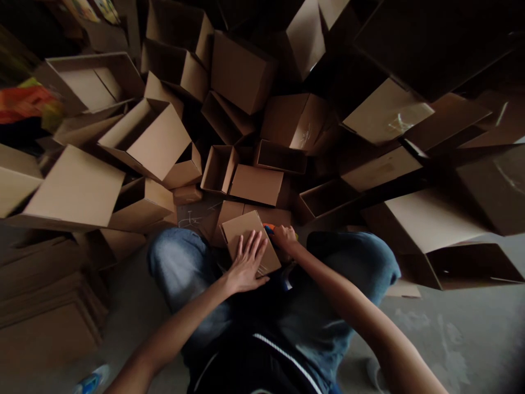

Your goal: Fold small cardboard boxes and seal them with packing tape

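A small brown cardboard box (241,225) rests between my knees, its flat top facing up. My left hand (246,262) lies flat on that top with fingers stretched out and apart, pressing it down. My right hand (284,238) is closed at the box's right edge, gripping a small tool with an orange and blue body (268,228); most of the tool is hidden by the fingers, so I cannot tell what kind it is. My legs in blue jeans (180,262) frame the box on both sides.
A large heap of assembled open cardboard boxes (151,137) fills the space ahead and to both sides. Flattened cardboard sheets (45,306) are stacked at the lower left. Grey concrete floor (451,339) shows at the lower right. Something orange and green (28,101) sits far left.
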Motion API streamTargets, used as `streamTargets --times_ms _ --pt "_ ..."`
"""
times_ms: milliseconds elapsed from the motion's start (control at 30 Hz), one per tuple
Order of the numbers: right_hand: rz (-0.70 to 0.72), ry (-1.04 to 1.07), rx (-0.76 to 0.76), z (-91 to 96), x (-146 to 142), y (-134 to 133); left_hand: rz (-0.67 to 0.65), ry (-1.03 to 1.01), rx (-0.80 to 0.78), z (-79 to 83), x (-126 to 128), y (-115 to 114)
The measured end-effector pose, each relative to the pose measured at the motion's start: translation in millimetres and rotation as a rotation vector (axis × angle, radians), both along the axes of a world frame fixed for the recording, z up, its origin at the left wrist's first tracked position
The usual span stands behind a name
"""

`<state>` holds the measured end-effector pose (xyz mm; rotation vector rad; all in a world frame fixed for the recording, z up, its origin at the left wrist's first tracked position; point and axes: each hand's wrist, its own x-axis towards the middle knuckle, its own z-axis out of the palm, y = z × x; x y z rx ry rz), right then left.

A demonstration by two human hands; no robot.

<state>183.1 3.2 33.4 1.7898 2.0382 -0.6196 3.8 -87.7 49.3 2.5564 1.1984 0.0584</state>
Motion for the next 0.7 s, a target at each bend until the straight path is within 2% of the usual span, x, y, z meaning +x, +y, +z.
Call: streamTargets --times_ms 533,700 --pt "0.017 -0.011 -0.009 -1.5 1.6 0.0 -0.091 -0.031 -0.026 -7.0 -10.4 2.4" --pt "0.020 -0.011 -0.020 -3.1 2.6 0.4 -0.079 -0.039 -0.086 -7.9 -11.9 6.6"
